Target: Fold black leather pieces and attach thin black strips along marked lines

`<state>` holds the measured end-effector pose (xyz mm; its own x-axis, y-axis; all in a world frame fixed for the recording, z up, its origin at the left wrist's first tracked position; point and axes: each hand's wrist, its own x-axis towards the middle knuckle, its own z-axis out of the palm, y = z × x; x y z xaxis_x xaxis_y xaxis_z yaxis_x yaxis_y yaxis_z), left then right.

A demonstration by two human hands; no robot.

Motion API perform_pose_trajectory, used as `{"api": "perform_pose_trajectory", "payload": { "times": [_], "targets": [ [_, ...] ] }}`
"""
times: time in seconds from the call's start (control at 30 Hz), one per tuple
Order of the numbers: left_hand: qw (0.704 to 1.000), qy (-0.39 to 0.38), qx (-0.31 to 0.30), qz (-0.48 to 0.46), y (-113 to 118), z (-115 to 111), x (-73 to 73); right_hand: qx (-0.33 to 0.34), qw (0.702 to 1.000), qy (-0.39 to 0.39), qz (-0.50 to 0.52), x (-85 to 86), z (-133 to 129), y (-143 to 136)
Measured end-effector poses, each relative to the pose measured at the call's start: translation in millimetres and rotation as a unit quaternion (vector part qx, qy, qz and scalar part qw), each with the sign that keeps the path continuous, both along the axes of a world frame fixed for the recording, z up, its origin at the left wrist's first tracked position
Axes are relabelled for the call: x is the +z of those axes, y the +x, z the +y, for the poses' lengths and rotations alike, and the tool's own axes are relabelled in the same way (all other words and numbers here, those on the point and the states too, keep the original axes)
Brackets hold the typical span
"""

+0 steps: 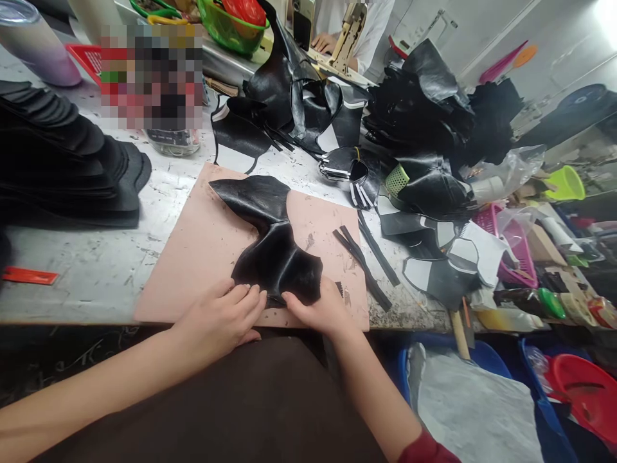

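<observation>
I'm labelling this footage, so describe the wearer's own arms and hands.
The left hand and right hand are both bare, with no gloves, rings, watch or bracelet visible. A dark red sleeve shows on the right arm near the bottom edge; the visible part of the left arm has no sleeve.

Leather piece (pixel 278 254) on mat (pixel 176 257), stack (pixel 72 170) left, strips (pixel 365 270) right, basket (pixel 230 31) behind

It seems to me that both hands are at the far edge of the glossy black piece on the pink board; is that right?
Not quite: the head view shows the left hand and right hand at the near edge of the glossy black piece on the pink board.
</observation>
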<state>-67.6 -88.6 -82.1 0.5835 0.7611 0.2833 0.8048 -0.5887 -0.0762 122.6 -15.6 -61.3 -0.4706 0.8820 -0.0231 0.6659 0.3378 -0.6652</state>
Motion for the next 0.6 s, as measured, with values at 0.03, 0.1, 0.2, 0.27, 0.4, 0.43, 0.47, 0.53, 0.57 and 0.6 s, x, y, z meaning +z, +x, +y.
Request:
{"api": "perform_pose_trajectory", "payload": {
  "times": [0.03,0.1,0.2,0.27,0.4,0.43,0.47,0.53,0.57,0.6],
  "targets": [
    [1.0,-0.004,0.005,0.0,-0.1,-0.9,-1.4,0.009,1.0,-0.007,-0.002,0.9,1.9,1.2],
    [1.0,-0.008,0.021,0.004,0.1,-3.2,-4.8,0.017,1.0,-0.017,-0.007,1.5,4.3,2.8],
    [0.999,-0.011,0.036,0.01,0.9,-5.6,-9.3,0.013,0.999,-0.031,-0.006,-0.5,6.2,3.5],
    [0.999,-0.017,0.033,0.014,1.5,-5.4,-10.6,0.004,0.999,-0.038,-0.001,-2.6,7.6,3.0],
    [0.999,-0.023,0.026,0.01,1.7,-2.5,-9.2,-0.011,0.999,-0.039,0.008,-5.1,11.4,0.7],
    [0.999,-0.022,0.026,0.011,1.6,-1.8,-8.7,-0.012,0.999,-0.04,0.012,-5.1,12.2,0.2],
    [0.999,-0.022,0.026,0.012,1.4,-1.4,-8.4,-0.012,0.999,-0.042,0.016,-4.9,12.8,-0.1],
    [0.999,-0.024,0.024,0.013,1.2,-0.9,-8.5,-0.012,0.999,-0.047,0.019,-4.1,13.6,-0.1],
    [0.999,-0.024,0.022,0.014,1.2,-0.8,-8.7,-0.014,0.998,-0.051,0.016,-3.6,13.8,0.1],
    [0.999,-0.026,0.023,0.015,1.4,-0.8,-9.0,-0.018,0.998,-0.055,0.012,-3.2,13.8,0.4]
  ]
}}
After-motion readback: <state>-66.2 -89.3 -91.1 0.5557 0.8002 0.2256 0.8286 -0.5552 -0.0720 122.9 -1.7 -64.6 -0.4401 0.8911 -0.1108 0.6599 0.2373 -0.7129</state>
